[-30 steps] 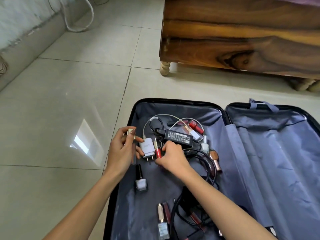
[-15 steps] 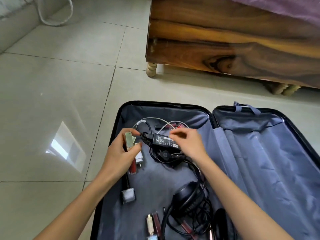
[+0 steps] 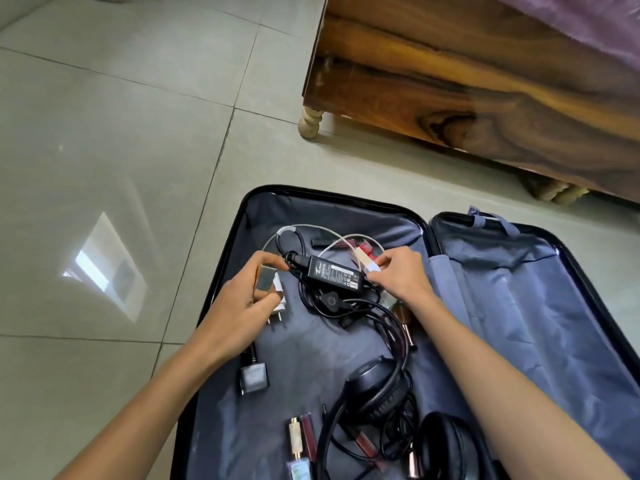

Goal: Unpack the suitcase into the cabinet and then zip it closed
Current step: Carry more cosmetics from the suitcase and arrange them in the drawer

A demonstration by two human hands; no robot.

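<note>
An open black suitcase (image 3: 349, 199) with grey lining lies on the tiled floor. In its left half lie a black power adapter (image 3: 334, 273) with tangled cables, a white wall charger (image 3: 278, 303), black headphones (image 3: 377, 386) and several cosmetic tubes. My left hand (image 3: 242, 306) grips a gold-capped tube (image 3: 266, 282) over the charger. Just right of the adapter, my right hand (image 3: 401, 275) pinches a small tube with a white end (image 3: 367, 261). The right half of the suitcase holds only lining.
A dark nail-polish bottle (image 3: 254, 377) lies below my left hand. More lipstick tubes (image 3: 299, 441) sit near the bottom edge. A wooden bed frame (image 3: 485, 81) on turned legs (image 3: 310, 121) stands behind the suitcase. Tiled floor (image 3: 104, 168) spreads to the left.
My right hand moved from the middle of the case up to the adapter's right end and took hold of a small tube. My left hand rose with its gold-capped tube. The camera tilted left.
</note>
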